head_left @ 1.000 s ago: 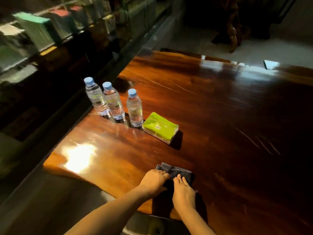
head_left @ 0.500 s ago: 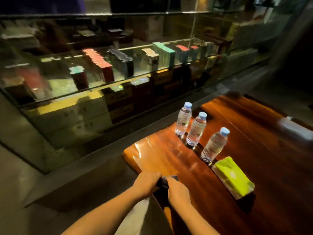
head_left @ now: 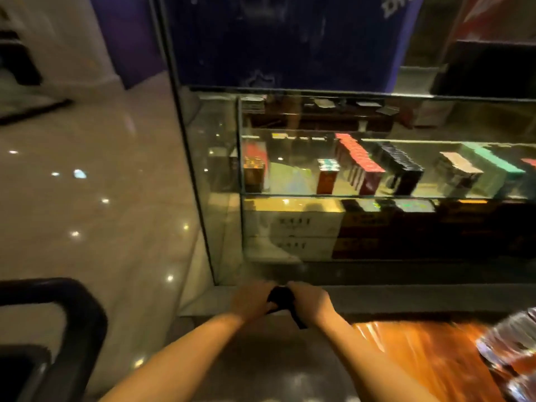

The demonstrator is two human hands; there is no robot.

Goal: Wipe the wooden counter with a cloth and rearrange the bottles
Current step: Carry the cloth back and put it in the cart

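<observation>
Both hands are meeting at lower centre of frame, left of the counter's end & over grey floor. The left hand [head_left: 251,300] and right hand [head_left: 312,303] are each curling fingers round a dark cloth [head_left: 280,295], bunching it btwn them, w/ a strip of it hanging down under the right hand. The wooden counter [head_left: 420,361] is showing only at lower right, glossy orange-brown & motion-blurred, and the cloth is hanging apart from it, to its left. One clear plastic bottle [head_left: 513,340] is showing on the counter at the far right edge, blurred & partly cut off by the frame, label not readable. A glass display case [head_left: 333,181] is filling centre & right. Its middle shelf is holding rows of small packs [head_left: 362,166] in red, black, pale & teal-topped. Its lower shelf is holding white cartons [head_left: 293,227] w/ dark print too blurred to read. A blue panel [head_left: 290,39] is sitting above the case, w/ white lettering at upper right, also unreadable. A black curved bar [head_left: 84,311] is crossing lower left over shiny floor [head_left: 101,184] dotted w/ light reflections.
</observation>
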